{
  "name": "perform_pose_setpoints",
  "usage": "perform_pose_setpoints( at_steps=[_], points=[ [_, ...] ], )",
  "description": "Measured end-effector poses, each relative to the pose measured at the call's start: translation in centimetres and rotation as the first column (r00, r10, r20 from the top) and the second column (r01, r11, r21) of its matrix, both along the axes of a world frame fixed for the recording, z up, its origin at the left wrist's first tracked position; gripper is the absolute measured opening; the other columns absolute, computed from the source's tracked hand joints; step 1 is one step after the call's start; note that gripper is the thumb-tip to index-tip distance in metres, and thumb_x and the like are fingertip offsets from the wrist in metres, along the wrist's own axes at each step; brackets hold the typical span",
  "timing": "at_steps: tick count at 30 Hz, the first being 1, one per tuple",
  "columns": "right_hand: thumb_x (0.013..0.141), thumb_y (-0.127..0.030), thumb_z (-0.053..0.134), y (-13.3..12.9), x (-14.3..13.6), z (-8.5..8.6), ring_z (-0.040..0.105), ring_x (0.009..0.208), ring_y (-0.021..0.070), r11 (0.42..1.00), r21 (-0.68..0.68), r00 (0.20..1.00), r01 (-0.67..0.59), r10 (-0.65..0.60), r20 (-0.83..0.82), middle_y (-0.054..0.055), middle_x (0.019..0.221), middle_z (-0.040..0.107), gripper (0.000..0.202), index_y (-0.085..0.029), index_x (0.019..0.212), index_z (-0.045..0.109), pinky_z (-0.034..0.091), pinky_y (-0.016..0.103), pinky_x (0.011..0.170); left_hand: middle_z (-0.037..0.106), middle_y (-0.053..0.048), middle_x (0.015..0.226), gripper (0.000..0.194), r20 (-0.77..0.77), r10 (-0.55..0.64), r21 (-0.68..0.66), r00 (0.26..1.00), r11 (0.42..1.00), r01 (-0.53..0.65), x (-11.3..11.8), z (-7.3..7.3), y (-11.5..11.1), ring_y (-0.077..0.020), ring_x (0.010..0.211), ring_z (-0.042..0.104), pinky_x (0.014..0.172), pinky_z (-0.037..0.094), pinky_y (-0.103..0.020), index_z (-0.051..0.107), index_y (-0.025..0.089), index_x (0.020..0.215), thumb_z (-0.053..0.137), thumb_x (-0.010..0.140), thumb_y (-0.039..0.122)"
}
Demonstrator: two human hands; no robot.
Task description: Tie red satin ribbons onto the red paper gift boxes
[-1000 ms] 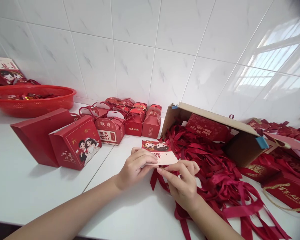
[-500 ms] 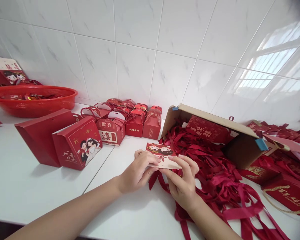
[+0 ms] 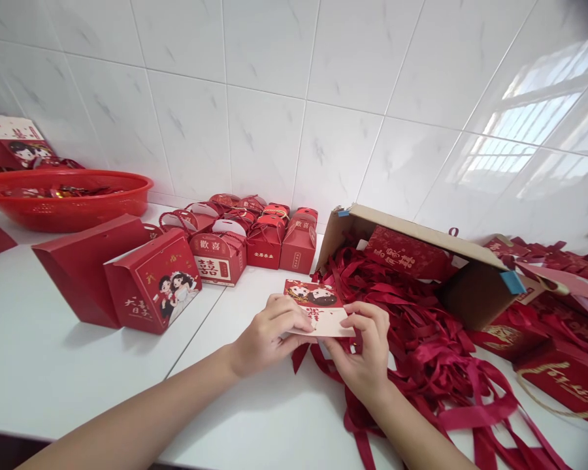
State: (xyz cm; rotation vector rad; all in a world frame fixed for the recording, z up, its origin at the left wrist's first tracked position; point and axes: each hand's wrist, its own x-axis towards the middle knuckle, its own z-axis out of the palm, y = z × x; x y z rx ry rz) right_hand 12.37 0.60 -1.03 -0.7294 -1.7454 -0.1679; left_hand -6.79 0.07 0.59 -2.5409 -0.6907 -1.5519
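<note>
Between my hands is a small red and cream gift box (image 3: 318, 297) with two cartoon faces printed on its red part. My left hand (image 3: 274, 333) grips its near left side, fingers on top and thumb below the edge. On the right side, my right hand (image 3: 360, 352) pinches the cream part between its fingers and thumb. The underside of the box is hidden. Just beyond and to the right, a heap of dark red ribbons (image 3: 421, 346) spills from a cardboard box (image 3: 470, 303) lying on its side.
Two larger red boxes (image 3: 151, 287) stand at left, before a red plastic basket (image 3: 98, 212) with small wrapped items. Several small red boxes (image 3: 264, 241) line the tiled wall (image 3: 264, 130). More red boxes (image 3: 563, 378) crowd the right of the white table (image 3: 255, 418).
The gift box has tipped so more of its top faces me. My right hand's fingers have shifted to its near right edge, and its thumb now sits under the front.
</note>
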Motion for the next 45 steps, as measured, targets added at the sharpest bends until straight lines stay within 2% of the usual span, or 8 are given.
perform_pose_setpoints(
  at_steps=[8, 16, 20, 24, 28, 34, 41, 45],
  points=[
    [0.071, -0.037, 0.072, 0.3, 0.2, 0.0, 0.048, 0.094, 0.0244, 0.988, -0.148, 0.998, -0.04, 0.031, -0.062, 0.007, 0.1, 0.05, 0.035, -0.021, 0.091, 0.048, 0.037, 0.041, 0.081, 0.069, -0.004, 0.08, 0.016, -0.128, 0.043, 0.17, 0.991, 0.985, -0.021, -0.5, 0.3, -0.1, -0.0158, 0.075, 0.062, 0.069, 0.052, -0.031, 0.059, 0.017, 0.093, 0.06, 0.081, 0.008],
    [0.071, -0.037, 0.072, 1.0, 0.2, -0.7, 0.046, 0.083, 0.0189, 0.932, -0.344, 0.985, -0.117, 0.065, -0.158, 0.002, 0.089, 0.046, 0.036, -0.021, 0.089, 0.045, 0.039, 0.035, 0.076, 0.069, -0.001, 0.076, 0.012, -0.061, 0.052, 0.145, 0.997, 0.989, -0.043, -0.6, 0.5, -0.1, -0.0145, 0.071, 0.063, 0.067, 0.05, -0.03, 0.06, 0.02, 0.089, 0.061, 0.082, 0.01],
    [0.07, -0.04, 0.073, 1.6, 0.3, -1.6, 0.048, 0.083, 0.0177, 0.849, -0.484, 0.963, -0.214, 0.102, -0.249, 0.001, 0.091, 0.046, 0.043, -0.022, 0.094, 0.042, 0.042, 0.032, 0.074, 0.067, -0.001, 0.074, 0.013, 0.013, 0.06, 0.112, 0.998, 0.992, -0.061, -0.8, 0.4, 0.1, -0.0141, 0.07, 0.063, 0.067, 0.051, -0.029, 0.06, 0.02, 0.087, 0.064, 0.079, 0.01],
    [0.067, -0.04, 0.076, 1.8, -0.1, -1.9, 0.052, 0.085, 0.0198, 0.74, -0.63, 0.971, -0.236, 0.202, -0.127, 0.003, 0.091, 0.052, 0.044, -0.021, 0.096, 0.049, 0.045, 0.034, 0.075, 0.066, -0.002, 0.074, 0.018, 0.061, 0.052, 0.09, 0.997, 0.994, -0.058, -0.8, 0.2, 0.3, -0.0143, 0.072, 0.062, 0.067, 0.052, -0.03, 0.058, 0.019, 0.085, 0.066, 0.076, 0.006],
    [0.076, -0.03, 0.068, 1.9, -0.5, -1.7, 0.052, 0.099, 0.022, 0.792, -0.567, 0.969, -0.225, 0.241, -0.047, 0.006, 0.103, 0.055, 0.034, -0.022, 0.107, 0.055, 0.044, 0.037, 0.086, 0.065, -0.001, 0.072, 0.015, 0.086, 0.069, 0.09, 0.994, 0.993, -0.077, -0.8, 0.3, 0.3, -0.0141, 0.07, 0.061, 0.065, 0.052, -0.029, 0.059, 0.019, 0.084, 0.066, 0.076, 0.009],
    [0.074, -0.031, 0.069, 1.8, -0.2, -1.3, 0.053, 0.073, 0.0172, 0.854, -0.505, 0.99, -0.126, 0.077, -0.117, 0.002, 0.079, 0.055, 0.02, -0.02, 0.081, 0.053, 0.044, 0.03, 0.066, 0.066, -0.002, 0.076, 0.018, 0.183, 0.161, 0.04, 0.97, 0.984, -0.171, -1.1, 0.4, 0.4, -0.0154, 0.073, 0.061, 0.065, 0.053, -0.03, 0.059, 0.02, 0.085, 0.069, 0.075, 0.009],
    [0.081, -0.027, 0.061, 0.8, -0.9, -1.3, 0.053, 0.057, 0.012, 0.59, -0.721, 0.894, -0.363, 0.438, -0.092, -0.004, 0.063, 0.06, 0.025, -0.022, 0.105, 0.058, 0.042, 0.023, 0.058, 0.066, -0.003, 0.077, 0.016, 0.146, 0.14, 0.064, 0.979, 0.987, -0.15, -0.9, 0.2, 0.3, -0.0151, 0.076, 0.062, 0.067, 0.054, -0.03, 0.059, 0.018, 0.083, 0.068, 0.075, 0.008],
    [0.082, -0.027, 0.059, 1.5, -0.3, -0.9, 0.056, 0.056, 0.0117, 0.625, -0.725, 0.937, -0.288, 0.341, -0.078, -0.003, 0.062, 0.063, 0.008, -0.02, 0.079, 0.06, 0.043, 0.022, 0.057, 0.066, -0.003, 0.077, 0.018, 0.148, 0.139, 0.09, 0.979, 0.984, -0.153, -0.8, 0.4, 0.3, -0.0149, 0.075, 0.062, 0.067, 0.054, -0.03, 0.058, 0.017, 0.084, 0.069, 0.074, 0.007]
  ],
)
